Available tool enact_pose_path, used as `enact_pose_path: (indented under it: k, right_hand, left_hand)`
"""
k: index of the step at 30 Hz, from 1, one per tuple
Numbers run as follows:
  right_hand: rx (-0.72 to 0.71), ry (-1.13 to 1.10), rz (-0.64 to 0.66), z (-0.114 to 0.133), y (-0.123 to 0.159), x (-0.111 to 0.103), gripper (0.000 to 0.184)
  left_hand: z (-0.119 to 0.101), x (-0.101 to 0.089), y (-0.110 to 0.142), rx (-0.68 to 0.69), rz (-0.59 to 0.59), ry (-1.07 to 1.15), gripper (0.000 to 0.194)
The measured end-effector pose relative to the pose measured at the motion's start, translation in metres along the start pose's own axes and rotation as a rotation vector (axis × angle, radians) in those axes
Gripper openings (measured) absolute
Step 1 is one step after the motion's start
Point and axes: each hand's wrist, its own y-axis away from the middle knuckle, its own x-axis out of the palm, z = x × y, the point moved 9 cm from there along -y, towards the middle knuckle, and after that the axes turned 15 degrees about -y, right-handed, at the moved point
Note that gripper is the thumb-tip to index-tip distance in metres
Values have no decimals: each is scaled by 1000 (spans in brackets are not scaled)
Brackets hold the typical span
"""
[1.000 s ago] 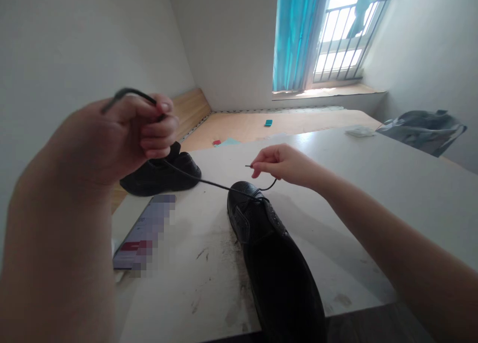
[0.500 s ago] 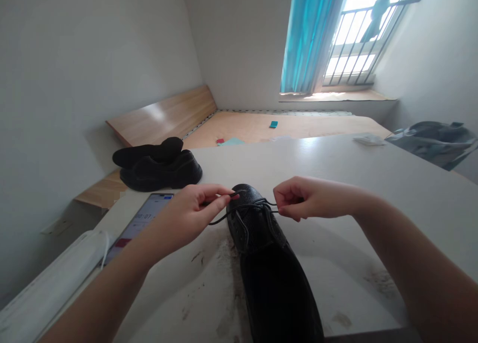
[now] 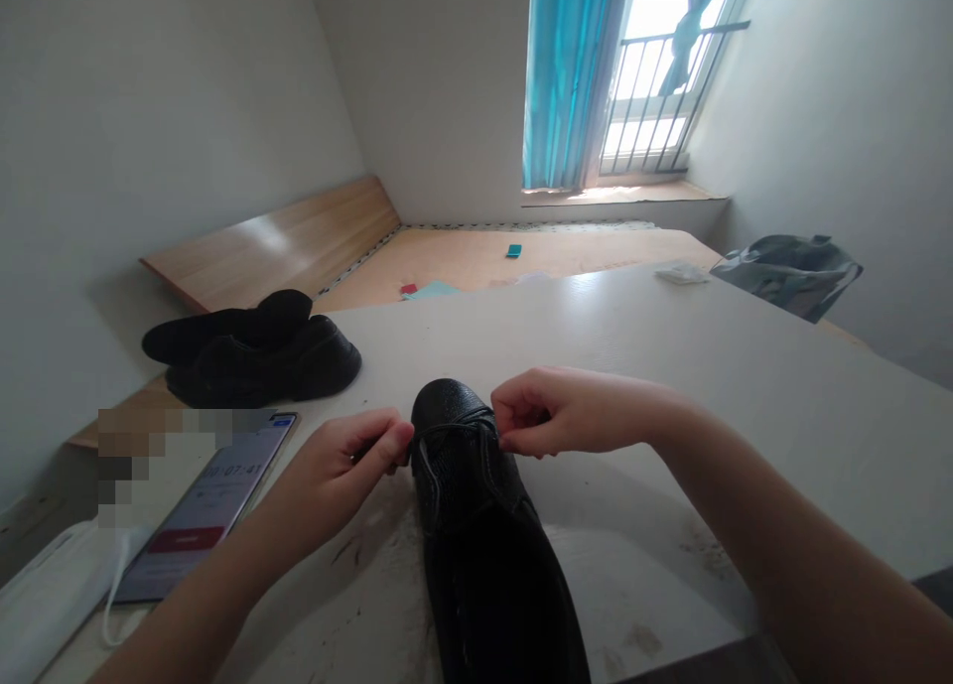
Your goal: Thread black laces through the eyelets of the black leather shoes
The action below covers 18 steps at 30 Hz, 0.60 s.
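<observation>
Shoe (image 3: 463,495): 1, black, sole down on white table (image 3: 640,337), between both hands; probably light, semi-stiff, smooth; steady by sides.
Lace (image 3: 453,425): across shoe front; likely limp, slippery; pinch near ends.
Left hand (image 3: 357,466): thumb-finger pinch closed, lace in it.
Right hand (image 3: 570,411): fingers curled closed, lace apparently gripped, contact partly hidden.

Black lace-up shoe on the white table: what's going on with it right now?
A person has both bare hands at the black lace-up shoe, which sits on the white table with its toe pointing away. The left hand and right hand pinch the shoelace on opposite sides, close to the shoe; whether it is knotted can't be made out. Another black shoe sits farther off to the left, with a smartphone nearer.
</observation>
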Motion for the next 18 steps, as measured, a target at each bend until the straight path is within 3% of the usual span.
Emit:
enact_pose_path:
  k: [7,14,18]
  right_hand:
    - [-20,36,-50,4,3,-4,12]
    - [-39,-13,23,4,2,7,27]
    - [-30,24,-15,7,3,9,31]
  left_hand:
    - [-1,2,2,32,126,-27,36]
    - [-9,-12,3,75,86,81,27]
    - [-9,-16,7,48,93,72,24]
